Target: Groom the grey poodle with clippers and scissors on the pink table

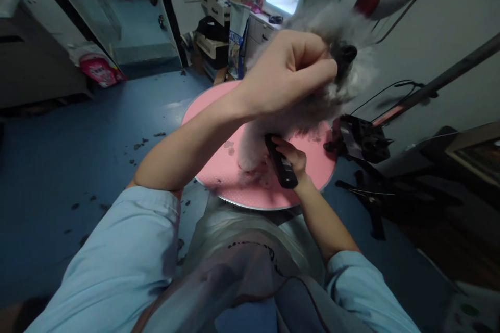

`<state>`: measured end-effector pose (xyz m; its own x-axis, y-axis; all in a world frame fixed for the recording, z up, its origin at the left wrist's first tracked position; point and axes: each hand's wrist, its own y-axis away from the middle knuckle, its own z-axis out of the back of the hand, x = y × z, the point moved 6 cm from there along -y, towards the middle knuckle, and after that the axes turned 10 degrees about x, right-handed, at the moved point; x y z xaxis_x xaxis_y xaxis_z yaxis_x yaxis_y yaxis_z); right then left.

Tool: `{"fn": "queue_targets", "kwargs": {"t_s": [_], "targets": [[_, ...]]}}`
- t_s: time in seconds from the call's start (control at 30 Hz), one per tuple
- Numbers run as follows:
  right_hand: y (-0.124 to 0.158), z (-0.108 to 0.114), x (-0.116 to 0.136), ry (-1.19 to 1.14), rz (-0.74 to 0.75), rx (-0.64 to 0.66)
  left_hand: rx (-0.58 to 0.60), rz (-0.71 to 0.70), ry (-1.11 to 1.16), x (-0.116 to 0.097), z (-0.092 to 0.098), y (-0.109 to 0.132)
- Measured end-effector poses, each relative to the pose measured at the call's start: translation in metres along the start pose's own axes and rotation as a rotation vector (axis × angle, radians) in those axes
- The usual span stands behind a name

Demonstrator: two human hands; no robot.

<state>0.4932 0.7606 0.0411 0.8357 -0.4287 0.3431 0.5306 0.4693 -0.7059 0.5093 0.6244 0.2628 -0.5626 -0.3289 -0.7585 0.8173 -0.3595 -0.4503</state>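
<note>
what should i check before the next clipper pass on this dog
1. Head hold: left hand is closed around the muzzle of the dog: ok.
2. Tool grip: right hand is wrapped round the black clipper: ok.
3. Blade contact: the clipper's head is buried in fur by the front leg: cannot tell.
4. Dog not moving: fur about its head is blurred: cannot tell.
5. Footing: the front leg stands on the pink table, well inside the rim: ok.
6. Surface: loose fur clippings lie beside the leg: not ok.
</note>
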Motion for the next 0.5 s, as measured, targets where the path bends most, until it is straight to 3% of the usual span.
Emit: {"fn": "queue_targets", "kwargs": {"t_s": [0.1, 0.17, 0.27, 0.33, 0.43, 0.5], "targets": [[0.006, -0.015, -0.001, -0.020, 0.033, 0.093, -0.046, -0.083, 0.089, -0.002, 0.005, 0.007], [0.012, -0.021, 0.000, 0.032, 0.026, 0.141, -0.065, -0.063, 0.114, 0.002, 0.006, 0.010], [0.011, -0.022, -0.001, 0.076, -0.018, 0.137, -0.108, 0.017, 0.141, 0.012, 0.008, 0.014], [0.003, -0.021, -0.001, 0.041, -0.029, 0.124, -0.156, -0.034, 0.216, 0.018, 0.011, 0.017], [0.000, -0.020, 0.007, -0.046, -0.016, 0.158, -0.321, -0.147, 0.442, 0.040, 0.028, 0.033], [0.011, -0.014, 0.015, -0.140, -0.030, 0.139, -0.522, -0.081, 0.613, 0.075, 0.043, 0.054]]}}
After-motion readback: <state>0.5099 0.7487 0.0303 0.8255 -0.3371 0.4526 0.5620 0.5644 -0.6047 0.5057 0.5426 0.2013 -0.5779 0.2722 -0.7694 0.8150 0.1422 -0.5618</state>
